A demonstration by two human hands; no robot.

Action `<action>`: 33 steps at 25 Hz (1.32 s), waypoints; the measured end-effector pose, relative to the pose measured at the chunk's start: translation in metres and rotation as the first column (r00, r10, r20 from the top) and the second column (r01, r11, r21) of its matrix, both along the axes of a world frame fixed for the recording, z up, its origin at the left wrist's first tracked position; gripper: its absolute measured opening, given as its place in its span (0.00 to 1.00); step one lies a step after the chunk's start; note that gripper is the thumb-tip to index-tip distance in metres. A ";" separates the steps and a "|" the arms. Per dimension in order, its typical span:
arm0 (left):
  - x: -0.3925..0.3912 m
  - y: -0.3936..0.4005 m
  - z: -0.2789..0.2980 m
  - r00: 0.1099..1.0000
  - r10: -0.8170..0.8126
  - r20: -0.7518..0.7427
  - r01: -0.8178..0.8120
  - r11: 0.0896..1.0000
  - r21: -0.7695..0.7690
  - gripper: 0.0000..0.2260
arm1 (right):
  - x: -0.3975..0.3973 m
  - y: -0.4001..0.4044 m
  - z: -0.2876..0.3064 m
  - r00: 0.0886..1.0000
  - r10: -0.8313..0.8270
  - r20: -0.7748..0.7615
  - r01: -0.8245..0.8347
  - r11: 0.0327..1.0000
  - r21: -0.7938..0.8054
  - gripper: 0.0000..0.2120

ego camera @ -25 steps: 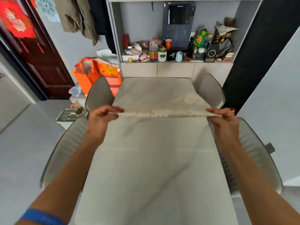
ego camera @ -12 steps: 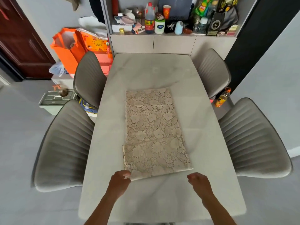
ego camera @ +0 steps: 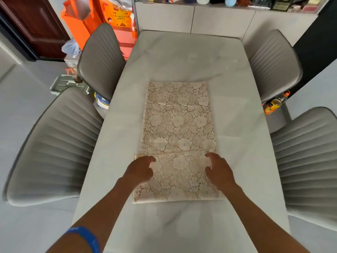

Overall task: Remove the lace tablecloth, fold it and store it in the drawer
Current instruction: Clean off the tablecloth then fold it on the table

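Observation:
The beige lace tablecloth (ego camera: 177, 121) lies on the pale marble table (ego camera: 182, 57) as a long narrow strip. Its near end is turned over onto itself, and the flap's edge runs across at about the level of my fingertips. My left hand (ego camera: 141, 170) rests on the flap's left side with curled, parted fingers at that edge. My right hand (ego camera: 219, 170) sits on the right side in the same way, thumb and fingers apart. Neither hand pinches the cloth. The drawer fronts (ego camera: 164, 17) are in the cabinet beyond the table's far end.
Grey ribbed chairs stand at both sides: two on the left (ego camera: 54, 143), (ego camera: 102, 57) and two on the right (ego camera: 308, 161), (ego camera: 273, 61). Orange bags (ego camera: 87, 19) sit on the floor at the far left. A yellow bottle (ego camera: 273, 105) stands on the floor at the right.
A second ago I held the cloth stretched in the air. Then it lay flat with my hands at its near corners. Now the near end is folded away from me.

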State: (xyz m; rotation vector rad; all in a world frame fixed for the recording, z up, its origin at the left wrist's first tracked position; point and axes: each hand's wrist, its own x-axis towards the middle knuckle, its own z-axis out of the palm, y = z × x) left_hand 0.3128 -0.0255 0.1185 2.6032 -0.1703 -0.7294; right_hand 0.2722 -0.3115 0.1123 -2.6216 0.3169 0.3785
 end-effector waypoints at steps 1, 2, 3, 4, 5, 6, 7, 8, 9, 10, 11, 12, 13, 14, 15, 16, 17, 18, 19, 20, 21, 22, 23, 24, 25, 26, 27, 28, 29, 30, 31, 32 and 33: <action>0.012 -0.005 -0.011 0.998 -0.058 0.014 0.057 0.996 0.066 0.24 | 0.016 -0.008 -0.013 0.994 0.109 -0.024 -0.111 0.990 -0.085 0.28; 0.021 -0.008 -0.019 0.992 -0.121 0.028 0.116 0.982 0.146 0.27 | 0.028 -0.015 -0.023 0.978 0.193 -0.073 -0.202 0.970 -0.136 0.31; 0.029 -0.009 -0.025 0.981 -0.190 0.029 0.177 0.954 0.241 0.30 | 0.038 -0.022 -0.030 0.962 0.243 -0.127 -0.260 0.954 -0.149 0.33; 0.037 -0.009 -0.032 0.969 -0.247 0.010 0.230 0.916 0.328 0.34 | 0.045 -0.030 -0.038 0.950 0.266 -0.165 -0.290 0.947 -0.138 0.34; 0.043 -0.007 -0.036 0.963 -0.271 -0.013 0.255 0.888 0.384 0.36 | 0.049 -0.038 -0.045 0.945 0.274 -0.177 -0.297 0.948 -0.119 0.32; 0.047 -0.005 -0.039 0.964 -0.264 -0.024 0.251 0.878 0.409 0.37 | 0.053 -0.044 -0.049 0.947 0.273 -0.171 -0.292 0.951 -0.100 0.30; 0.051 -0.002 -0.041 0.967 -0.253 -0.030 0.242 0.873 0.424 0.36 | 0.056 -0.048 -0.052 0.949 0.267 -0.166 -0.285 0.954 -0.092 0.27; 0.053 0.001 -0.042 0.966 -0.257 -0.032 0.245 0.865 0.439 0.33 | 0.058 -0.051 -0.053 0.950 0.267 -0.164 -0.283 0.955 -0.085 0.24; 0.054 0.002 -0.042 0.963 -0.269 -0.028 0.252 0.857 0.450 0.29 | 0.061 -0.053 -0.053 0.950 0.270 -0.156 -0.283 0.957 -0.063 0.20; 0.055 0.002 -0.041 0.961 -0.277 -0.011 0.252 0.857 0.450 0.23 | 0.063 -0.054 -0.052 0.956 0.261 -0.134 -0.265 0.964 -0.011 0.16; 0.056 0.002 -0.040 0.961 -0.275 0.002 0.247 0.866 0.435 0.17 | 0.066 -0.057 -0.050 0.968 0.228 -0.106 -0.220 0.972 0.078 0.10; 0.057 0.002 -0.039 0.965 -0.261 0.005 0.236 0.882 0.408 0.12 | 0.067 -0.060 -0.048 0.978 0.182 -0.099 -0.162 0.969 0.186 0.08; 0.057 0.004 -0.038 0.974 -0.228 -0.004 0.213 0.903 0.372 0.08 | 0.067 -0.064 -0.046 0.983 0.137 -0.124 -0.097 0.954 0.284 0.09; 0.058 0.008 -0.037 0.984 -0.177 -0.029 0.177 0.928 0.327 0.06 | 0.066 -0.069 -0.045 0.980 0.101 -0.169 -0.034 0.933 0.359 0.09; 0.058 0.013 -0.037 0.992 -0.108 -0.067 0.123 0.950 0.288 0.08 | 0.064 -0.073 -0.045 0.974 0.069 -0.216 0.024 0.916 0.401 0.07; 0.058 0.019 -0.037 0.994 -0.021 -0.106 0.046 0.970 0.238 0.12 | 0.061 -0.078 -0.045 0.970 0.035 -0.241 0.074 0.901 0.427 0.05; 0.058 0.025 -0.038 0.988 0.083 -0.127 -0.063 0.986 0.155 0.15 | 0.059 -0.081 -0.043 0.970 -0.001 -0.242 0.113 0.886 0.450 0.04; 0.059 0.028 -0.038 0.970 0.192 -0.149 -0.187 0.981 0.045 0.16 | 0.059 -0.083 -0.043 0.970 -0.045 -0.237 0.158 0.861 0.484 0.03; 0.062 0.029 -0.036 0.939 0.296 -0.174 -0.313 0.947 -0.076 0.13 | 0.061 -0.085 -0.042 0.968 -0.099 -0.232 0.209 0.831 0.515 0.02; 0.068 0.029 -0.035 0.896 0.395 -0.203 -0.432 0.881 -0.191 0.11 | 0.063 -0.086 -0.042 0.961 -0.159 -0.228 0.260 0.799 0.542 0.03; 0.074 0.029 -0.035 0.848 0.475 -0.236 -0.527 0.801 -0.283 0.10 | 0.066 -0.086 -0.042 0.950 -0.220 -0.221 0.308 0.775 0.552 0.04; 0.080 0.028 -0.036 0.802 0.529 -0.276 -0.596 0.730 -0.333 0.11 | 0.069 -0.085 -0.044 0.937 -0.277 -0.213 0.350 0.758 0.551 0.05; 0.082 0.026 -0.039 0.768 0.561 -0.309 -0.640 0.690 -0.338 0.12 | 0.071 -0.083 -0.046 0.927 -0.316 -0.203 0.375 0.758 0.533 0.07; 0.079 0.023 -0.043 0.757 0.577 -0.306 -0.652 0.692 -0.310 0.12 | 0.072 -0.080 -0.049 0.924 -0.335 -0.185 0.382 0.775 0.504 0.08; 0.075 0.021 -0.051 0.769 0.586 -0.256 -0.639 0.718 -0.274 0.11 | 0.072 -0.078 -0.052 0.927 -0.341 -0.158 0.374 0.795 0.478 0.09; 0.071 0.020 -0.059 0.777 0.601 -0.188 -0.630 0.737 -0.246 0.09 | 0.073 -0.076 -0.055 0.929 -0.348 -0.126 0.365 0.803 0.472 0.09; 0.067 0.020 -0.064 0.769 0.626 -0.128 -0.636 0.731 -0.248 0.08 | 0.074 -0.074 -0.057 0.930 -0.357 -0.092 0.356 0.805 0.475 0.08; 0.061 0.020 -0.064 0.743 0.661 -0.102 -0.659 0.697 -0.284 0.09 | 0.075 -0.072 -0.058 0.926 -0.372 -0.058 0.353 0.803 0.480 0.08; 0.057 0.020 -0.061 0.694 0.711 -0.117 -0.702 0.631 -0.328 0.11 | 0.077 -0.069 -0.059 0.918 -0.396 -0.022 0.357 0.801 0.481 0.08; 0.050 0.020 -0.058 0.649 0.747 -0.140 -0.741 0.580 -0.338 0.14 | 0.077 -0.065 -0.062 0.904 -0.428 0.014 0.371 0.799 0.473 0.08; 0.039 0.019 -0.057 0.656 0.750 -0.088 -0.733 0.604 -0.313 0.17 | 0.077 -0.062 -0.064 0.888 -0.459 0.043 0.391 0.800 0.454 0.09; 0.023 0.017 -0.057 0.724 0.687 0.065 -0.654 0.713 -0.254 0.19 | 0.075 -0.060 -0.067 0.877 -0.476 0.066 0.404 0.804 0.436 0.09; 0.003 0.011 -0.058 0.808 0.524 0.271 -0.494 0.852 -0.175 0.19 | 0.075 -0.058 -0.067 0.870 -0.487 0.082 0.412 0.807 0.423 0.11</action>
